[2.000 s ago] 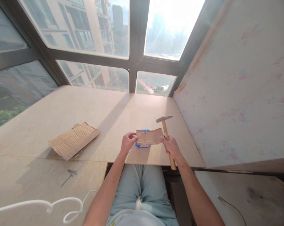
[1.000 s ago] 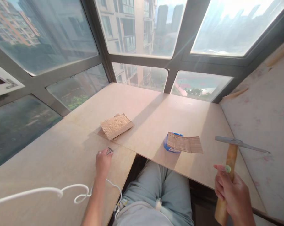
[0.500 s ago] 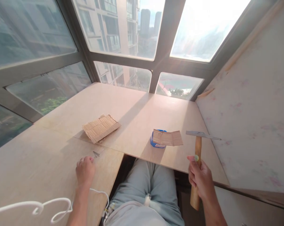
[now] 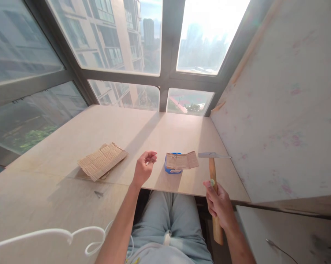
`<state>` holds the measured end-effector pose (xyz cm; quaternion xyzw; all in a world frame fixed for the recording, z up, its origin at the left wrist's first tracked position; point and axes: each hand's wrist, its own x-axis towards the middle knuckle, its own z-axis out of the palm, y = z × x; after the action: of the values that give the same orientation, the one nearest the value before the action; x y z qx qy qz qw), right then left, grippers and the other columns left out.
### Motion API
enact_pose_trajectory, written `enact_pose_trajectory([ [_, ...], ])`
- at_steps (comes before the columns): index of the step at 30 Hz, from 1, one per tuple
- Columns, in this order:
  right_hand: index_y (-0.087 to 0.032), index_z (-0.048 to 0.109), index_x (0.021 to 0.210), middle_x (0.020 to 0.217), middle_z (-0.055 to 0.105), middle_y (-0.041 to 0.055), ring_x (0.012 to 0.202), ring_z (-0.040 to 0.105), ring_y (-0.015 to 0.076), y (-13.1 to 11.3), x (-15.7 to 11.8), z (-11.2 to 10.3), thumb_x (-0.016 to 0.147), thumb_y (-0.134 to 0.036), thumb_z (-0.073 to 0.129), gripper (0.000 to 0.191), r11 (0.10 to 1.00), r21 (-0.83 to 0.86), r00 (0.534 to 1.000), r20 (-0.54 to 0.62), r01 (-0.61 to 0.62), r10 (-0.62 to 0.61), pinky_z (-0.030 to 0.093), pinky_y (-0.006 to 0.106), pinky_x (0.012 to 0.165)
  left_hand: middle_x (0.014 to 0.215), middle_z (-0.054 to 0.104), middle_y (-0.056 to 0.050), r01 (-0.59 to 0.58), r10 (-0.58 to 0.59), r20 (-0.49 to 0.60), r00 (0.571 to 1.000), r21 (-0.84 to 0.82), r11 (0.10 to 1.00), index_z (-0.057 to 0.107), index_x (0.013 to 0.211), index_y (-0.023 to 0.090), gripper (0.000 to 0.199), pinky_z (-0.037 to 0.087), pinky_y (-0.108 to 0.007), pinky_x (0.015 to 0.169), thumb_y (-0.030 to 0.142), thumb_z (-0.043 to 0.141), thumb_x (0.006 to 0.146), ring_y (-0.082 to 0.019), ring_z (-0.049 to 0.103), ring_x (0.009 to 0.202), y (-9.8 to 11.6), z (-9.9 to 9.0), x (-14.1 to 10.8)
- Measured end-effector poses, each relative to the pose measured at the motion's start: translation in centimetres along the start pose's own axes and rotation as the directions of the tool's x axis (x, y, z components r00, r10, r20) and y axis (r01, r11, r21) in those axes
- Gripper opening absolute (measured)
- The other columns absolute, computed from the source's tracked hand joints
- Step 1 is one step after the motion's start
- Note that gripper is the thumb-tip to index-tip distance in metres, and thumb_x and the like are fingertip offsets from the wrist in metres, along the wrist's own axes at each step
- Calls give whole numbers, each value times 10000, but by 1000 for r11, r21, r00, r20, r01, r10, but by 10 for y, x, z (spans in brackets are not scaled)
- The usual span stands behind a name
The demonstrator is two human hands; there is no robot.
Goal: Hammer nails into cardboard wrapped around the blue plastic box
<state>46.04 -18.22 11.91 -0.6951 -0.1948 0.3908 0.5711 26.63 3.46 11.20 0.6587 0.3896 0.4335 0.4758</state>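
Observation:
My right hand (image 4: 219,201) is wrapped round the wooden handle of a hammer (image 4: 212,172), its metal head up and lying sideways. My left hand (image 4: 145,168) is over the table, fingers pinched together; whatever they hold is too small to make out. Just right of it, a piece of corrugated cardboard (image 4: 186,160) rests on a blue round object (image 4: 173,171), with a few small nails (image 4: 174,156) at its left end. Farther left lies a stack of cardboard pieces (image 4: 103,161). Several loose nails (image 4: 98,194) lie on the table in front of that stack.
The pale wooden table (image 4: 121,121) runs back to the window frames. A white cord (image 4: 44,233) curls across the front left. On the right stand a patterned wall (image 4: 286,110) and a lower white surface (image 4: 286,234) with a thin cable.
My left hand has moved right and forward, from beside the loose nails to near the blue object. The view has shifted to the right. My right hand still holds the hammer.

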Motion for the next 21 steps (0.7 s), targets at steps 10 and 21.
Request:
enact_pose_trajectory([
  [10, -225, 407, 792, 503, 285, -126, 327, 171, 13, -5, 0, -3, 732, -658, 670, 510, 998, 58, 998, -56, -11, 14, 174, 108, 232, 853, 720, -38, -245, 229, 335, 914, 7, 969, 664, 962, 176, 209, 506, -288, 759, 304, 667, 797, -158, 675, 795, -11, 84, 69],
  [21, -224, 434, 854, 497, 297, -129, 324, 201, 24, 1, 9, -4, 744, -656, 657, 499, 996, 42, 996, 5, -85, 85, 203, 118, 228, 851, 726, -13, -250, 191, 440, 877, 80, 965, 672, 887, 189, 132, 476, -303, 799, 274, 641, 791, -157, 673, 820, -45, 98, 77],
])
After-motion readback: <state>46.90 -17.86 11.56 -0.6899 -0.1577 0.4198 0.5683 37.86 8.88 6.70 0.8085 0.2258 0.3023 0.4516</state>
